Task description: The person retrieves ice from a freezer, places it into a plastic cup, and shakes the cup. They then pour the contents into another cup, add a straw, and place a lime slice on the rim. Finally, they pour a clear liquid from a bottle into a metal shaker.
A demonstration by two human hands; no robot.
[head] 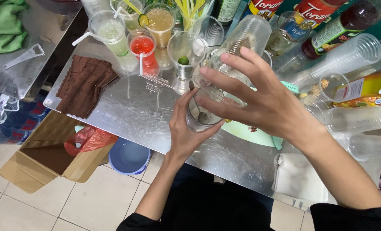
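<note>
Drinks stand on a scuffed steel tabletop over pale floor tiles.
Left hand grips a clear plastic cup; right hand hovers above it, fingers spread.

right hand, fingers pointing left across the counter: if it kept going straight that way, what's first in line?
Probably the clear plastic cup that the left hand holds, directly under the right hand and its fingers. If the right hand passes above it, the metal jigger with a lime comes next. Depth is unclear from this view.
</note>
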